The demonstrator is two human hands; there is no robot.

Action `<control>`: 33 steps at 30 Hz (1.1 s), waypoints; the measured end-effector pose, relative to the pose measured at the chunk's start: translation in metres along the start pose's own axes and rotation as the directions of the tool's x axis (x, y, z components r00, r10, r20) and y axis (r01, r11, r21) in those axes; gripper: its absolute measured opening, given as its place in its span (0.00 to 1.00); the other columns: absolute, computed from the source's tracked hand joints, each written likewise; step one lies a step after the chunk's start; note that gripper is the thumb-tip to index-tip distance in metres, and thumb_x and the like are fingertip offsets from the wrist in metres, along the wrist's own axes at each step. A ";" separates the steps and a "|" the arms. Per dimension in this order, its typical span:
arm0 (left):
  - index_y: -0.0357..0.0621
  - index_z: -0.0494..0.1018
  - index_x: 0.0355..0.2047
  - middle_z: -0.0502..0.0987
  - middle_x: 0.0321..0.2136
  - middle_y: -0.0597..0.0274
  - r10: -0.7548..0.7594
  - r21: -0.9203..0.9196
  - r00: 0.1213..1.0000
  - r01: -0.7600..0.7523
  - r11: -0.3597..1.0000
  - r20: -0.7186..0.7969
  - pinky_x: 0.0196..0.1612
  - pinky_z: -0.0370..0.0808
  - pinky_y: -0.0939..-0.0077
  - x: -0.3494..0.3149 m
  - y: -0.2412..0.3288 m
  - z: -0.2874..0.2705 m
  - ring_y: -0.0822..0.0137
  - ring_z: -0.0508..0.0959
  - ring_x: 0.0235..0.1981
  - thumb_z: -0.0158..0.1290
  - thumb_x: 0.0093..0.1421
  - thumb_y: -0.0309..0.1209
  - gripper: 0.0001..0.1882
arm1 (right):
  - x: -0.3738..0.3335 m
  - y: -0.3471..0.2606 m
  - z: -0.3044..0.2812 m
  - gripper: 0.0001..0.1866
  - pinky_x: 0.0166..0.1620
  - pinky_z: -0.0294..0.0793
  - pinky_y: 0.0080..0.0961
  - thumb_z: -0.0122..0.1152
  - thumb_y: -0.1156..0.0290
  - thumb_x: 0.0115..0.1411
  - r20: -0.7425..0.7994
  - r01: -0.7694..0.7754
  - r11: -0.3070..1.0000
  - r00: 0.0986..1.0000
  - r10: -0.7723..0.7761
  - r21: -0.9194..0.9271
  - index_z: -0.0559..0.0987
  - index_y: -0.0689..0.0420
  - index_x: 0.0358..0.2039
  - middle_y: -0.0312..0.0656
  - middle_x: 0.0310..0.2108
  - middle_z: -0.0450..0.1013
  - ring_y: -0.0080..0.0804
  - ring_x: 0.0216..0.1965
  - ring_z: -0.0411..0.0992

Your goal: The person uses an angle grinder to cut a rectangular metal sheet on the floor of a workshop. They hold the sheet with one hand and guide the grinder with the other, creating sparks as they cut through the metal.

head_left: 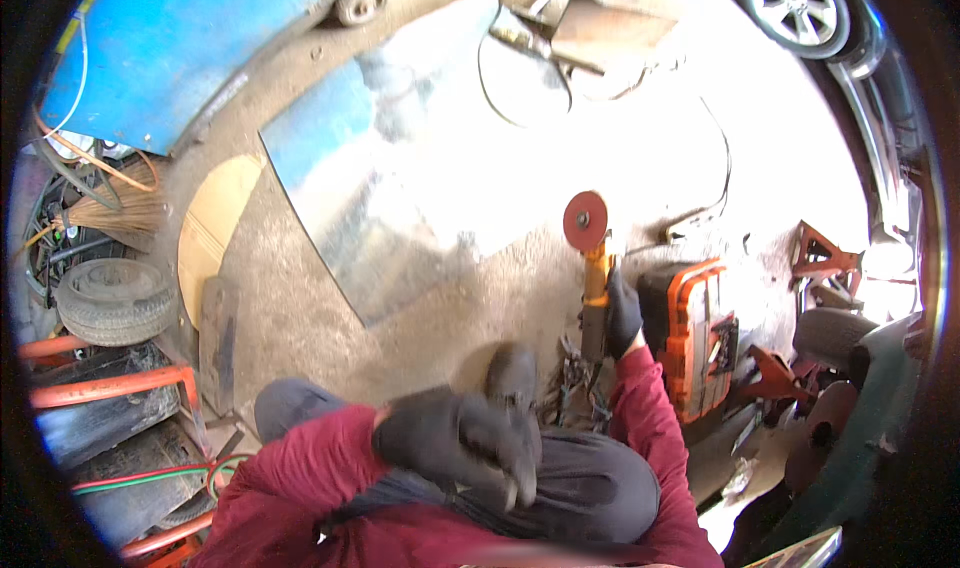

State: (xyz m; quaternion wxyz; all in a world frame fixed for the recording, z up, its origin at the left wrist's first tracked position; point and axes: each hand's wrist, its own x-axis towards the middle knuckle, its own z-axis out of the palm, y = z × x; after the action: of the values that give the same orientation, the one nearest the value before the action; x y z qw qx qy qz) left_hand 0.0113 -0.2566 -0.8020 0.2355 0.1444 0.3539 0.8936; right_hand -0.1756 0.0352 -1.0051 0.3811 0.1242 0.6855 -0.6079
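My right hand [624, 313], in a black glove, is wrapped round a yellow and grey angle grinder [597, 280] held out in front of me. Its red disc [585, 218] faces up at the far end of the tool, near the edge of a large shiny metal sheet [400, 258] on the floor. Over my lap is my left hand [455, 443], in a dark glove, close to my right knee. Its fingers are bent downward and smeared, so whether they hold anything does not show.
An orange and black toolbox [690, 338] stands right of the grinder, with red jack stands [825, 253] beyond it. Cables cross the bright floor ahead. To the left are a cardboard piece [215, 233], a tyre [115, 303] and an orange-framed cart [110, 388]. A car wheel [793, 6] shows far right.
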 end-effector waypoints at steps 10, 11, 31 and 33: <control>0.39 0.84 0.40 0.82 0.41 0.57 0.255 -0.419 0.945 -0.151 0.896 0.206 0.51 0.76 0.62 0.013 0.003 0.058 0.57 0.80 0.45 0.71 0.62 0.33 0.13 | -0.021 -0.026 0.023 0.32 0.28 0.81 0.33 0.50 0.37 0.75 0.001 0.026 0.999 1.000 -0.026 0.039 0.78 0.58 0.47 0.42 0.30 0.78 0.34 0.24 0.79; 0.39 0.84 0.40 0.82 0.41 0.57 0.280 -0.434 0.935 -0.165 0.886 0.216 0.51 0.76 0.62 0.011 0.000 0.058 0.57 0.80 0.45 0.72 0.62 0.33 0.12 | -0.022 -0.024 0.019 0.31 0.28 0.81 0.33 0.50 0.37 0.75 -0.007 0.037 0.999 0.999 -0.037 0.023 0.78 0.57 0.47 0.41 0.30 0.78 0.34 0.24 0.79; 0.36 0.81 0.49 0.82 0.48 0.50 0.237 -0.212 0.955 -0.273 0.939 -0.178 0.51 0.78 0.55 -0.041 0.000 0.002 0.55 0.81 0.49 0.62 0.69 0.41 0.19 | -0.016 -0.008 0.027 0.32 0.30 0.82 0.29 0.51 0.38 0.76 0.017 -0.018 0.988 1.000 0.021 -0.155 0.79 0.59 0.49 0.41 0.30 0.78 0.31 0.26 0.80; 0.36 0.74 0.58 0.81 0.51 0.51 0.201 0.028 0.813 -0.222 0.975 -0.546 0.56 0.79 0.57 -0.049 -0.025 -0.051 0.56 0.82 0.51 0.52 0.75 0.44 0.24 | -0.024 -0.009 0.025 0.31 0.29 0.81 0.28 0.51 0.38 0.76 -0.044 -0.034 0.985 0.999 0.027 -0.167 0.79 0.59 0.48 0.40 0.30 0.79 0.30 0.24 0.79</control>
State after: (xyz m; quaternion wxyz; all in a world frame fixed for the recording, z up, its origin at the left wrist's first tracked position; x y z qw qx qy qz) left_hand 0.0391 -0.2949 -0.8602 0.0270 -0.0818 0.3715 0.9244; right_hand -0.1557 0.0170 -0.9820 0.3853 0.1147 0.7400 -0.5392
